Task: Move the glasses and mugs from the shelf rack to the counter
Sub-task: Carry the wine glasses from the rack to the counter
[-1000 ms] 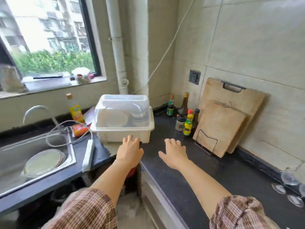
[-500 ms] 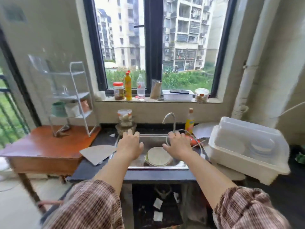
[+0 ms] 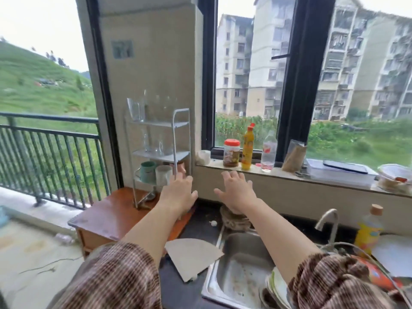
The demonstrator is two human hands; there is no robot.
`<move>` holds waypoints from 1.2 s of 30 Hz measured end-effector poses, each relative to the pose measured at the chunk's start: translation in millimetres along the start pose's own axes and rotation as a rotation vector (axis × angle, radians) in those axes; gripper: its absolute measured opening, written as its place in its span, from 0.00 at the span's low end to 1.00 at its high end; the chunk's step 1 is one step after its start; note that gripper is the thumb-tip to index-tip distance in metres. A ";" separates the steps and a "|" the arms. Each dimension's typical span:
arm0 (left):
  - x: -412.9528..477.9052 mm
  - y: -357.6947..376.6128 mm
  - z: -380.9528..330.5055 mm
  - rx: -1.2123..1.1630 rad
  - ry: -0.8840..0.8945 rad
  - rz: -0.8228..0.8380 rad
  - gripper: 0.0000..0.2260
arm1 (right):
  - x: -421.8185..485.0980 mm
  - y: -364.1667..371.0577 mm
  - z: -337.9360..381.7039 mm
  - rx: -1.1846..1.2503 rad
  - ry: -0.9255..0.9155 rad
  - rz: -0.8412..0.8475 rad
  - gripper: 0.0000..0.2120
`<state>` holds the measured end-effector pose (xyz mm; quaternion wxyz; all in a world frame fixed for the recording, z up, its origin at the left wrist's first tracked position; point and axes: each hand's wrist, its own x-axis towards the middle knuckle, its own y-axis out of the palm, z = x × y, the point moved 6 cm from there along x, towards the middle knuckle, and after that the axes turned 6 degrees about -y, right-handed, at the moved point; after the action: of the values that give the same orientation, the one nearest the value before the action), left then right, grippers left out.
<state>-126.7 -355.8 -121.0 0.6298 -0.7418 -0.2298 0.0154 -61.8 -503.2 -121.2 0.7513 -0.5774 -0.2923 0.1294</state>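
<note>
A white three-tier shelf rack stands on a small wooden table left of the counter. Clear glasses sit on its top tier and more glasses on the middle tier. On the bottom tier are a green mug, a white mug and a pinkish mug partly behind the rack's post. My left hand is open just right of the bottom tier, fingertips near the post, holding nothing. My right hand is open over the dark counter.
A steel sink with plates and a tap lies at lower right. Jars and bottles line the window sill. A flat grey board rests on the counter's edge. A balcony railing is at far left.
My view has swung left from the dish box and sink to the shelf rack. Both open hands have come along and now reach toward the rack's bottom tier.
</note>
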 end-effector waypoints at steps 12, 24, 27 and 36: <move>206.9 -57.1 98.5 -0.066 -0.068 -0.184 0.20 | 228.8 -25.9 56.5 0.017 -0.156 -0.121 0.28; 405.2 -108.1 158.2 -0.253 0.172 -0.292 0.20 | 421.0 -56.5 98.9 0.068 -0.058 -0.324 0.26; 445.2 -108.2 158.8 -0.349 0.212 -0.297 0.20 | 463.2 -51.9 105.7 0.057 -0.013 -0.316 0.27; 519.1 -87.2 157.3 -0.425 0.099 -0.223 0.28 | 540.1 -31.6 101.1 0.072 0.063 -0.252 0.28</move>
<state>260.2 -14.0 67.0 0.4677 -0.8276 -0.2772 -0.1395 303.9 -145.2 81.5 0.7905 -0.5127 -0.3342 0.0261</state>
